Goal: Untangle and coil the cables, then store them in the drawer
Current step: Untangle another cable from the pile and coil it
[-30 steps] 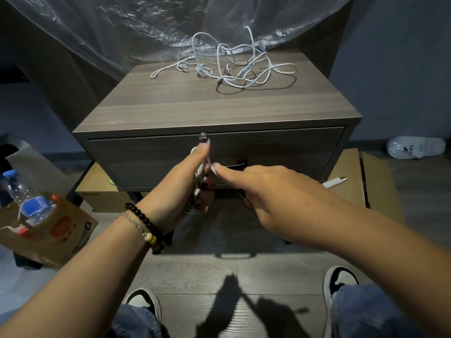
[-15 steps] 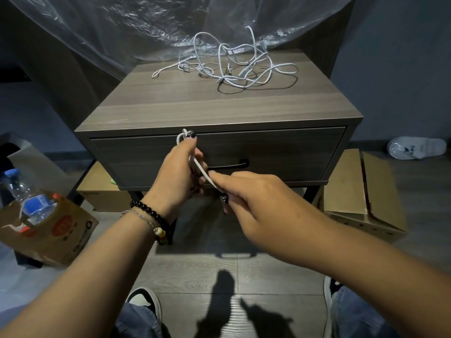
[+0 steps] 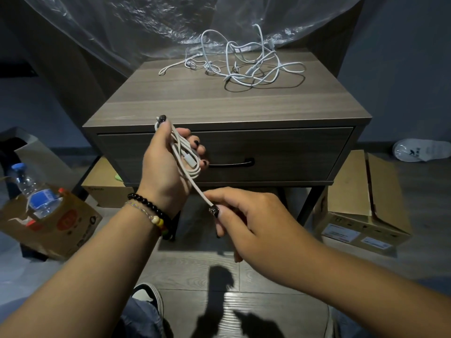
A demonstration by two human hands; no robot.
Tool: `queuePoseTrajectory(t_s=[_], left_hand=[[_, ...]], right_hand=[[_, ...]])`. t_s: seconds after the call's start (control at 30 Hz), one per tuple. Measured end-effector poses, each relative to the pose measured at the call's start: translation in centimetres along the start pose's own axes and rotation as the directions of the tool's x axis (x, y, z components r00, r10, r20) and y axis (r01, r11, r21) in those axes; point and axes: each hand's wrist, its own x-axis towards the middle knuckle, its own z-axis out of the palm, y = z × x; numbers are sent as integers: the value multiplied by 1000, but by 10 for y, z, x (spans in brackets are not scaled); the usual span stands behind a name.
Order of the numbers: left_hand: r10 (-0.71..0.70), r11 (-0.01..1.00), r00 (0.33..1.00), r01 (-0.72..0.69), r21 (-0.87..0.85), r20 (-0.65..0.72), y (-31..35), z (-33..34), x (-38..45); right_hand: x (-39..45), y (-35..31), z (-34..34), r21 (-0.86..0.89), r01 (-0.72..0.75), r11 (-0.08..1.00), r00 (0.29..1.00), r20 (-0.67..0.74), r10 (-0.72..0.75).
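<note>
the white cable [image 3: 185, 157] is partly coiled in the left hand [image 3: 166, 167], whose fingers curl round several loops held in front of the drawer face. its free tail runs down and to the right from the coil to the right hand [image 3: 246, 220], which pinches it just short of the end. so the strand's long axis slants from upper left to lower right between the two hands, and the right hand is the nearer one to the loose end; the next wrap likely means carrying that end up and over the coil.

the drawer [image 3: 280, 152] of the wooden nightstand is closed, its dark handle [image 3: 231, 164] just right of the left hand, so nothing of its contents shows. on the surface [image 3: 195, 103] above, toward the back, a tangle of white cables [image 3: 244, 64] lies unsorted, well apart from both hands.

on the floor, a cardboard box at left [image 3: 61, 223] holds a water bottle [image 3: 34, 191]; what the cardboard box at right [image 3: 361, 206] holds cannot be seen.
</note>
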Motion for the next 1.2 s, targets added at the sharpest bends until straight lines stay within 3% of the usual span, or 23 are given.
queuePoseTrajectory(t_s=[0.27,0.4,0.57,0.67,0.8,0.9,1.2], left_hand=[[-55,962,994,78,-262,94,12,-9,0],[-80,944,991,109,-311,106,18,-13,0],[-124,933,978,173,-315,171,23,-16,-1],[-181,949,953,234,-211,243,29,-15,-4],[-231,973,938,228,42,260,28,-6,-11],[-222,972,943,194,129,250,23,0,-15],[-423,869,824,250,427,377,14,-2,-27]], right_hand=[[-1,12,18,112,-63,992,997,-27,66],[-3,13,31,15,-60,998,997,-45,61],[8,18,26,103,-173,980,980,-86,182],[18,24,6,150,-232,961,950,-179,258],[22,23,-20,179,-209,961,926,-279,253],[22,21,-31,124,-144,982,920,-349,179],[18,5,-42,78,188,979,917,-370,-147]])
